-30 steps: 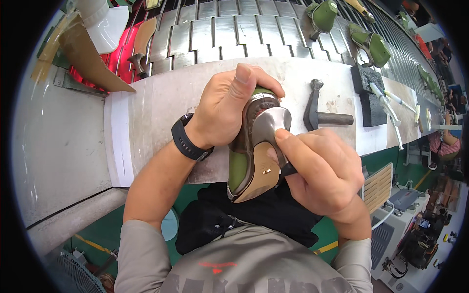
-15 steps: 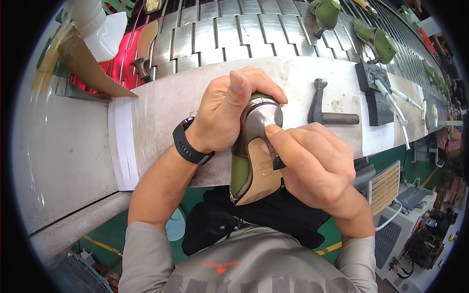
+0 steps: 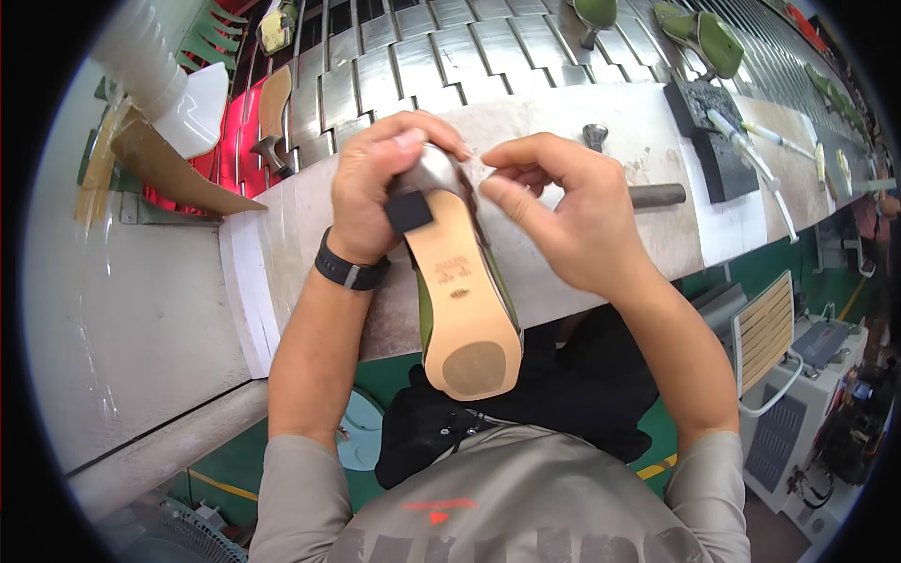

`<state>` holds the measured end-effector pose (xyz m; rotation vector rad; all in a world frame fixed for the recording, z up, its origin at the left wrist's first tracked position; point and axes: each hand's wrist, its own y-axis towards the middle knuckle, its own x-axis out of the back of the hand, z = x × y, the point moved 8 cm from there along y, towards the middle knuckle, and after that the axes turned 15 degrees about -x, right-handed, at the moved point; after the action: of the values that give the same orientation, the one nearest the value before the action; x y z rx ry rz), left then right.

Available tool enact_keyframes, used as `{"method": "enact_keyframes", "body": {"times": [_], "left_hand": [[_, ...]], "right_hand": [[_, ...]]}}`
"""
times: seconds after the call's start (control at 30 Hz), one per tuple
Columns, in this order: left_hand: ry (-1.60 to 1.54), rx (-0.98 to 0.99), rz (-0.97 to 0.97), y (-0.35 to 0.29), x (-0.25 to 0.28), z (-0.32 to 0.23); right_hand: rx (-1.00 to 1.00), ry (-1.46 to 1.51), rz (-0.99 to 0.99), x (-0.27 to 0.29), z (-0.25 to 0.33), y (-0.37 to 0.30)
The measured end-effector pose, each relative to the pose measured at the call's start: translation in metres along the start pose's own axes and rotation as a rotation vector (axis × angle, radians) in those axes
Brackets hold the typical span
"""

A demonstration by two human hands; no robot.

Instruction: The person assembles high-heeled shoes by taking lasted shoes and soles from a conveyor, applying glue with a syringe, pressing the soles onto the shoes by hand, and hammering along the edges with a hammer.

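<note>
Gripping tan-soled green shoe (image 3: 466, 310), left hand (image 3: 385, 188)

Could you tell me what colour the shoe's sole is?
Tan, on the green high-heeled shoe, clearest in the head view.

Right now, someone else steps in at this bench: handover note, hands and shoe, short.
Left hand: gripping the heel end of the green high-heeled shoe, held sole up over the workbench edge, toe toward the body.
Right hand: fingertips pinched beside the heel; anything between them is too small to tell.
Done: the tan sole and black heel tip are on the shoe.
Left: cannot judge from this view; more green shoes sit on the slatted conveyor behind.
</note>
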<state>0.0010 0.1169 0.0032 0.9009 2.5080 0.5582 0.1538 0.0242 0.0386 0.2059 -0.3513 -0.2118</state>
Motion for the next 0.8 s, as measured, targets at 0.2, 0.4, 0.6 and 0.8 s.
{"method": "enact_keyframes", "body": {"times": [0.2, 0.4, 0.6, 0.8], "left_hand": [[0.207, 0.060, -0.058, 0.005, -0.022, -0.003], [0.482, -0.031, 0.008, 0.017, -0.044, 0.006], [0.307, 0.117, 0.044, 0.009, -0.043, 0.018], [0.300, 0.083, 0.007, 0.004, -0.052, 0.012]], "right_hand": [[-0.416, 0.137, 0.111, 0.023, 0.000, -0.002], [-0.106, -0.773, 0.277, 0.019, 0.063, 0.014], [-0.177, -0.805, 0.255, 0.012, 0.067, 0.006], [-0.302, -0.644, 0.254, 0.016, 0.019, 0.006]]}}
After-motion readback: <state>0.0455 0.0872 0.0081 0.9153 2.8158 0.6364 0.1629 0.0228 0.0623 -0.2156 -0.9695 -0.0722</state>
